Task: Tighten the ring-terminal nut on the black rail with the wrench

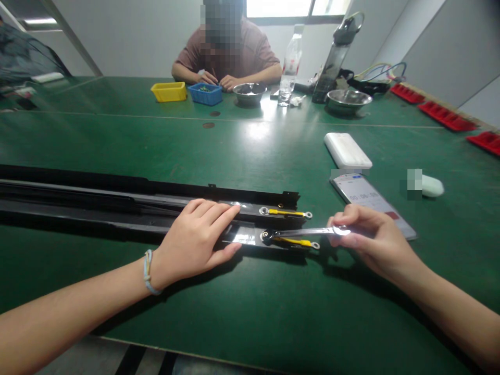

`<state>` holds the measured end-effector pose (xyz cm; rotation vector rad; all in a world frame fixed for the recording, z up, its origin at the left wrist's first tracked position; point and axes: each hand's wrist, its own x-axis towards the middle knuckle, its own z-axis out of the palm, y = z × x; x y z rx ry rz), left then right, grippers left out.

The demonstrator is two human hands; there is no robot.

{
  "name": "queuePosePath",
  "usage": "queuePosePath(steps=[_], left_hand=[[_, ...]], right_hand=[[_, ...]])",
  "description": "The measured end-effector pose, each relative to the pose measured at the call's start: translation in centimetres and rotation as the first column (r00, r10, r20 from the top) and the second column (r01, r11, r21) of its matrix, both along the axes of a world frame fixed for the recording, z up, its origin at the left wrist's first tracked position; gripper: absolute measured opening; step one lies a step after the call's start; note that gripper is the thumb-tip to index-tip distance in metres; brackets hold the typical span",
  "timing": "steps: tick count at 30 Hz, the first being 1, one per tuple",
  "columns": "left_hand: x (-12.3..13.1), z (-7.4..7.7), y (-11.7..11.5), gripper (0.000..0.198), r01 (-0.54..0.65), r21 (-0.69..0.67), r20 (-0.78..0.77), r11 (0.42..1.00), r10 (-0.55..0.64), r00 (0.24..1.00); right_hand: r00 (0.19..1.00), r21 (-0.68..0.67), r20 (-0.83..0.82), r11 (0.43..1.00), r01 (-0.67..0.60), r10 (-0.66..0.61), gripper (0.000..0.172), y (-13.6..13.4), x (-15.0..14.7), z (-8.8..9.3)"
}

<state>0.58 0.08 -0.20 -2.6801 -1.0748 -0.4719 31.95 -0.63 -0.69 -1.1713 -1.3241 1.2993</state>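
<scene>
Right grip (375,242) clamped on the wrench (302,232); left grip (195,237) apart, laid over the black rail (117,219). Seating the wrench squarely should prevent slipping.

On your table (273,307), the rails (140,219) and wrench (307,232) are left of the phone (371,198); the two bowls (349,101) stand well behind it.

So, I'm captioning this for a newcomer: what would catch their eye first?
Probably the shiny wrench in the right hand, its far end at a fastener on the nearer of two long black rails. The left hand lies on those rails, whose right-hand ends carry bright yellow leads. Across the green table, a yellow bin and a blue bin stand near another person.
</scene>
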Motion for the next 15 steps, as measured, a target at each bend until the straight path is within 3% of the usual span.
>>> queuePosePath(steps=[4, 10, 15], left_hand=[[-0.04, 0.05, 0.02, 0.05, -0.012, -0.016, 0.007, 1.0, 0.012, 1.0], [0.03, -0.28, -0.08, 0.051, -0.005, -0.005, 0.005, 1.0, 0.005, 1.0], [-0.13, 0.15, -0.35, 0.051, -0.004, -0.006, 0.004, 1.0, 0.004, 1.0]], right_hand=[[0.999, 0.03, -0.019, 0.999, -0.028, 0.029, 0.028, -0.15, -0.16, 0.21], [0.999, -0.038, 0.02, 0.998, 0.044, -0.043, 0.026, 0.22, 0.18, -0.06], [0.991, -0.01, 0.091, 0.995, 0.096, -0.095, 0.028, 0.16, 0.0, 0.07]])
